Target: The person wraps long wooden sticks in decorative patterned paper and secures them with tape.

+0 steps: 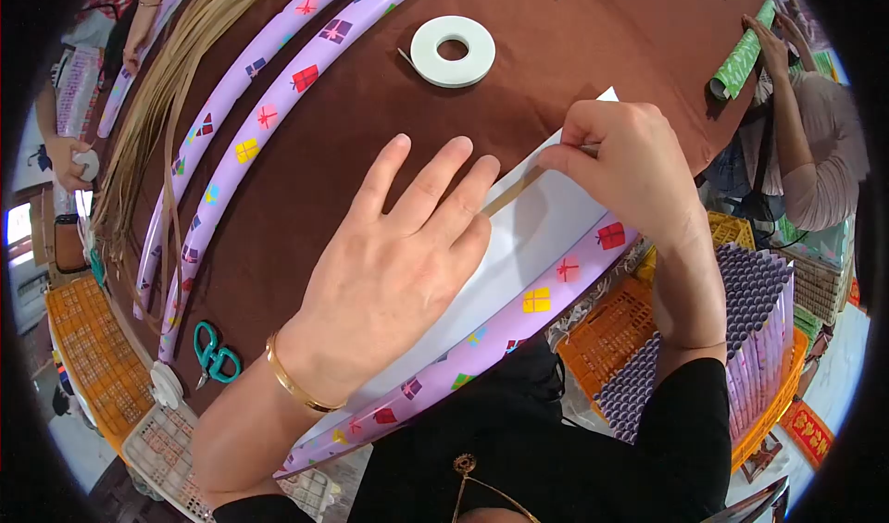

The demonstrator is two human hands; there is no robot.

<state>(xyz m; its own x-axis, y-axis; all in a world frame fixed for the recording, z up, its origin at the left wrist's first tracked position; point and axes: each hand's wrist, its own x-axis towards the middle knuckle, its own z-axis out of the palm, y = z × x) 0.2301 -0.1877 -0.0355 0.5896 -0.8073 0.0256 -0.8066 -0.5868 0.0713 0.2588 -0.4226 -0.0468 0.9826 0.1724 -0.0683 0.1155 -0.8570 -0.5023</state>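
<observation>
A sheet of paper (463,324), white inside with a lilac gift-patterned side (491,361) along the near edge, lies in front of me. Flat on it, my left hand (394,245) has its fingers spread. My right hand (630,157) is pinched at the sheet's far right edge, on a thin tan strip (514,193) that runs along that edge; part of the strip is hidden under my left hand. Beyond my hands lies a white tape roll (452,52). Teal-handled scissors (217,354) rest at the left.
Rolled lilac papers (245,143) and a bundle of tan strips (185,69) lie on the brown cloth (278,273). Orange baskets (611,338) stand beside the table. A person at the right holds a green roll (741,60); another person's hands (67,160) are at the left.
</observation>
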